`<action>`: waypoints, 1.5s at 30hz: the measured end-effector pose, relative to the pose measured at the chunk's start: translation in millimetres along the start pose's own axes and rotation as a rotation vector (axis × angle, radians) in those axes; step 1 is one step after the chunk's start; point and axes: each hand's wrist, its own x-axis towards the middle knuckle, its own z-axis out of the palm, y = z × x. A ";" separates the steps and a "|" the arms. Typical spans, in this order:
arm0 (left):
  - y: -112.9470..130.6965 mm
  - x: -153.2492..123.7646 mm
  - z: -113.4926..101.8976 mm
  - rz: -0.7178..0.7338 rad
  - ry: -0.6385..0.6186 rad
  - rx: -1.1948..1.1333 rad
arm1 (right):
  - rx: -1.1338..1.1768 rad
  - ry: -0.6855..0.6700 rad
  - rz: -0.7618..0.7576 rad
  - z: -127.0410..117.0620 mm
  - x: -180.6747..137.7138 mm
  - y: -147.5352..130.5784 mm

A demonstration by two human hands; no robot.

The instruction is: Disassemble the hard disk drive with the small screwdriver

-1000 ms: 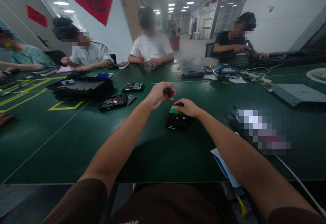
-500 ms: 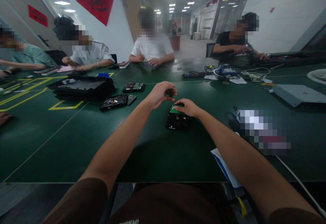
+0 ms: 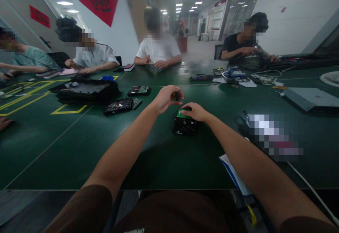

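A black hard drive (image 3: 184,126) with a green circuit board (image 3: 185,114) on its far part lies on the table in front of me. My right hand (image 3: 195,112) grips its far right side, thumb across the board. Just beyond the drive and to its left, my left hand (image 3: 169,98) is closed around a screwdriver (image 3: 176,95), whose black and orange handle shows between the fingers. The tip of the screwdriver is hidden, so I cannot tell whether it touches the board.
Left of my hands lie an opened hard drive (image 3: 118,106), a loose circuit board (image 3: 137,103), another drive (image 3: 139,90) and a black tray (image 3: 84,89). At right are a grey metal box (image 3: 312,98), tangled cables (image 3: 234,75) and a white cable (image 3: 308,183). Several people sit around the green table (image 3: 106,169).
The screwdriver handle has turned in my left hand, and orange now shows where it looked dark. My right hand and the hard drive stay in place.
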 end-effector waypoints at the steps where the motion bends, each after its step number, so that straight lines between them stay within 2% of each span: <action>1: -0.3 0.1 0.6 -0.001 0.010 -0.008 | -0.002 -0.001 0.001 0.1 -0.1 0.3; 12: 2.9 1.4 -2.7 0.093 0.049 0.209 | 0.005 -0.005 0.000 1.8 0.8 2.2; 26: -2.3 6.1 -8.2 0.224 0.186 0.467 | -0.011 -0.017 0.020 -2.5 -0.3 -7.4; 32: -0.3 3.7 -5.8 0.217 0.222 0.458 | -0.009 -0.014 0.007 -1.3 0.5 -4.6; 45: 2.8 2.9 -5.6 0.168 0.135 0.384 | 0.001 -0.015 0.007 -3.0 -0.2 -7.1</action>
